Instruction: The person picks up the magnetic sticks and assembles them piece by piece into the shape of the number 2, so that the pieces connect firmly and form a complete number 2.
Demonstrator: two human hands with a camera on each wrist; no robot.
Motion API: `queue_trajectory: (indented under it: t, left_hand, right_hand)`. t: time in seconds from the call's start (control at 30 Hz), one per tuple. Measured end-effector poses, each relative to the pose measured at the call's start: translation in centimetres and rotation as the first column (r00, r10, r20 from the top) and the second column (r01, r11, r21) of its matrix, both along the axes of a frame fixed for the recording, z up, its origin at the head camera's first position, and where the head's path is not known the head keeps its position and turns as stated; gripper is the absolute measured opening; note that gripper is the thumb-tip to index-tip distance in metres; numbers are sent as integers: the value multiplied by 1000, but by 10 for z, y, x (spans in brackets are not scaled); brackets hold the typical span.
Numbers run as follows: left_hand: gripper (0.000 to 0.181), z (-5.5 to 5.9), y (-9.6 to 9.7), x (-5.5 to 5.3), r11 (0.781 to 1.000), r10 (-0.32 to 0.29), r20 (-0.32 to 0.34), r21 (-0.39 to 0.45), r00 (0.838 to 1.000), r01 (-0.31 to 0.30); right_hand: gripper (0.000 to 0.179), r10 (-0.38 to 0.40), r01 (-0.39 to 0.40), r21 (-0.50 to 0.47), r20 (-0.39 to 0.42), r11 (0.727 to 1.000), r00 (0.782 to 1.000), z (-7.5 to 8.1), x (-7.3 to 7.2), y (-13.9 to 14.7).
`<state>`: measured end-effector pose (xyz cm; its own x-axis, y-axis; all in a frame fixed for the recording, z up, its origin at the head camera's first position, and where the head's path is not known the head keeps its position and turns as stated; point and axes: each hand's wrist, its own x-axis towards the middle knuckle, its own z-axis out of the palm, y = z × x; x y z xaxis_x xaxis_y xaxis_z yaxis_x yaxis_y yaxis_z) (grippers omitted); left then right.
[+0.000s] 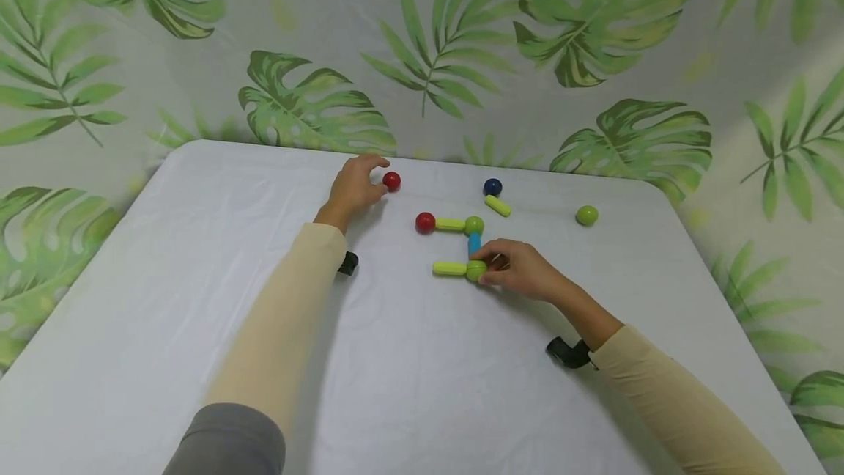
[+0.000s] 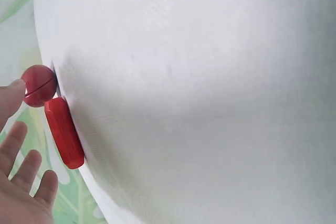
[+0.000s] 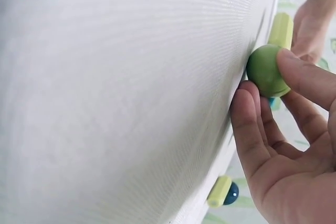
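Note:
My left hand (image 1: pixel 356 183) is at the far edge of the table, fingers spread, with its thumb tip right at a red ball (image 1: pixel 392 181). Beside that ball lies a red stick (image 2: pixel 64 132), visible in the left wrist view and hidden in the head view. My right hand (image 1: pixel 522 268) pinches a green ball (image 3: pixel 265 70) between thumb and fingers. From this ball a yellow-green stick (image 1: pixel 449 268) points left and a blue stick (image 1: pixel 474 244) runs back to a second green ball (image 1: pixel 474 225). Another yellow-green stick (image 1: pixel 450 224) links that one to a red ball (image 1: pixel 425 222).
Behind the joined pieces, a dark blue ball (image 1: pixel 492 187) sits close to a loose yellow-green stick (image 1: pixel 497 205). A light green ball (image 1: pixel 587 215) lies farther right. White cloth covers the table (image 1: pixel 422 380); a leaf-patterned sheet (image 1: pixel 448 42) hangs behind its far edge.

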<state>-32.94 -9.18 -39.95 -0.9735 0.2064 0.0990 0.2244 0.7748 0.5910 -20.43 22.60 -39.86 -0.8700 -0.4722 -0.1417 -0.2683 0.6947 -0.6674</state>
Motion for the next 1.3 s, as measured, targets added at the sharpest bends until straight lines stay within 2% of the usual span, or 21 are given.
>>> queue_trajectory:
  t: [0.27,0.47,0.63,0.8,0.97,1.17,1.3]
  left_hand:
    - [49,0,7,2,990,-60,-17,-127,998,58]
    - [59,5,13,3,972,-72,2,-223,997,70]
    - [48,3,19,0,954,-55,0,-296,998,53]
    - [40,-2,23,-2,956,-29,-6,-291,1000,26]
    - [39,-1,22,0,959,-26,-11,-283,1000,22]
    - [38,3,19,5,965,-43,-8,-259,999,40]
    - [36,4,18,6,971,-65,-39,-234,997,54]
  right_hand:
    - [31,-9,9,9,0,1000,1000,0,0,0]
    - [30,-2,2,8,-3,1000,1000,-1,0,1]
    - [30,14,-14,-1,-3,1000,1000,-1,0,1]
    - [30,3,-3,0,-1,1000,1000,0,0,1]
    - [31,0,0,0,-6,1000,1000,0,0,0]
    - [31,-6,6,0,-2,1000,1000,-1,-1,0]
    - [31,-1,1,-1,-3,1000,1000,-1,-1,1]
